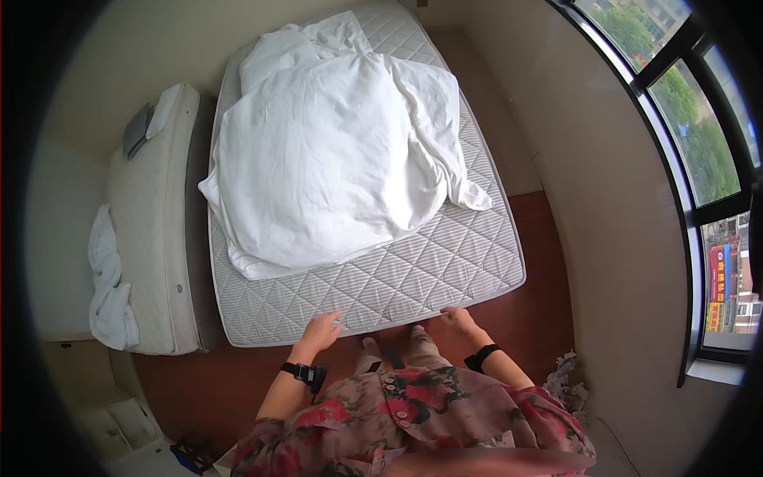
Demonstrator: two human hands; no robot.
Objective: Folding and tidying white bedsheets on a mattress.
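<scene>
Before me lies a grey-and-white striped, quilted mattress (411, 262). A rumpled white duvet (316, 161) covers much of its middle and far part, with folds and a loose corner hanging to the right. My left hand (322, 329) is over the mattress's near edge, fingers apart and holding nothing. Near the same edge, farther right, my right hand (460, 320) has its fingers partly curled, with nothing visible in it. Whether either hand touches the mattress is hard to tell. Both wrists wear black straps.
Along the left wall stands a second, cream mattress (149, 238) with a grey folded item (138, 131) and white cloth (110, 286) on it. Reddish floor (539, 250) borders the bed. A black-framed window (691, 131) is on the right; crumpled scraps (563, 381) lie below it.
</scene>
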